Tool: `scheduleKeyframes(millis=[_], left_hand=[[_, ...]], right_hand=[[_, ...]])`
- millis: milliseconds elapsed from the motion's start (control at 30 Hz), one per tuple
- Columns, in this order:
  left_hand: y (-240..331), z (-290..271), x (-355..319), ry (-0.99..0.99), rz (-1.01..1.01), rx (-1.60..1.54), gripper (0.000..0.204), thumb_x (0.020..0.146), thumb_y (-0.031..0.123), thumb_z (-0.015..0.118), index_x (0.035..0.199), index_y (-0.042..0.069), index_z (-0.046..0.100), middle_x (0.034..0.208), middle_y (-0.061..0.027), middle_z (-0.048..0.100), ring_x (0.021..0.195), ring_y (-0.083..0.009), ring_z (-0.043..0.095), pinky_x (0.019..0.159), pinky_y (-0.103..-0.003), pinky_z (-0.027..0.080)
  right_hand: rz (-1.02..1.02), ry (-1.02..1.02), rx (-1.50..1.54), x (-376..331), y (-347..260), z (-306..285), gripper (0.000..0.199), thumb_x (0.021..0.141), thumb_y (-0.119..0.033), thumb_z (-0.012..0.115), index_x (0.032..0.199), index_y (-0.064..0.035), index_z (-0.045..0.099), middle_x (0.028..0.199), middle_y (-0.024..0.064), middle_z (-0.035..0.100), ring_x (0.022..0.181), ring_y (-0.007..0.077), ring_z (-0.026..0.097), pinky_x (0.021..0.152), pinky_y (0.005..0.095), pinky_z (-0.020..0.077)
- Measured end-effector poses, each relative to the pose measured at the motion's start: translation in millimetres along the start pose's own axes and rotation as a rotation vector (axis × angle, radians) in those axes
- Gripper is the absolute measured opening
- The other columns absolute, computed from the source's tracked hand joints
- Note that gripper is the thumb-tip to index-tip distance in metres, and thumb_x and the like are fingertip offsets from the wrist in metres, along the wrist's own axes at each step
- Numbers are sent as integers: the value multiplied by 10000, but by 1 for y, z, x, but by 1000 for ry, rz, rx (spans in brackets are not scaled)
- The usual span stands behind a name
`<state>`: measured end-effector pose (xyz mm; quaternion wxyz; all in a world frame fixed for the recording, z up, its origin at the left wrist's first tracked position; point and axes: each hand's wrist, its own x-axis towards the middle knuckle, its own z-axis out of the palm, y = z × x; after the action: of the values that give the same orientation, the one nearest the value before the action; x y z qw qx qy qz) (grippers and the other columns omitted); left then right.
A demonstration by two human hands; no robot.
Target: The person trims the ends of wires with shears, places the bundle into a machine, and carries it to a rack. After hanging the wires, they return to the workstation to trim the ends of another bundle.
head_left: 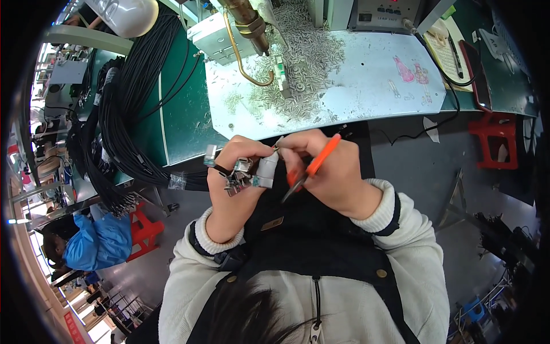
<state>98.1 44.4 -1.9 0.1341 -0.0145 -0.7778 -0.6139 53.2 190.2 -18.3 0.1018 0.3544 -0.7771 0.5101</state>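
Observation:
My left hand (229,172) is closed round several small metal connectors (240,167) on dark cable ends, which stick out between the fingers. A white wrap (267,169) covers one of its digits. My right hand (338,166) is closed too, with orange-handled cutters (323,156) lodged in it; their metal tip points down toward my apron. The fingertips of both hands meet in front of my chest, at a tiny thin piece (277,148) that looks like a wire end. The exact grip there is too small to make out.
Just beyond my hands a white work board (366,74) carries a scatter of small metal pieces (309,63) under a machine head (252,28). Black cable bundles (120,114) hang over the table's left side. Red stools (495,140) stand right and left; a person in blue (97,243) sits at left.

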Motion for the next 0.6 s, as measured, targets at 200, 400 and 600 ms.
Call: scheduleKeyframes(millis=[200,400,600], left_hand=[[2,-4,1,35,-366,-222,142,734,-24,606,863,11,558,711,4,542,620,-51,477,573,-182,386],[6,-10,4,6,-466,-520,138,739,1,611,867,17,561,697,7,544,585,-26,456,500,-154,343],[6,-7,7,49,-410,-372,137,744,23,613,870,13,561,659,28,520,546,-12,432,465,-147,319]], right_hand=[[483,168,754,3,-10,9,66,780,-12,576,766,18,518,613,54,579,560,74,574,484,213,444],[438,-219,289,4,-5,-13,148,751,-102,629,762,4,526,567,71,568,504,119,579,453,243,434],[382,-291,-66,-2,-7,-4,216,746,-183,642,724,-10,514,501,96,527,410,180,528,416,278,404]])
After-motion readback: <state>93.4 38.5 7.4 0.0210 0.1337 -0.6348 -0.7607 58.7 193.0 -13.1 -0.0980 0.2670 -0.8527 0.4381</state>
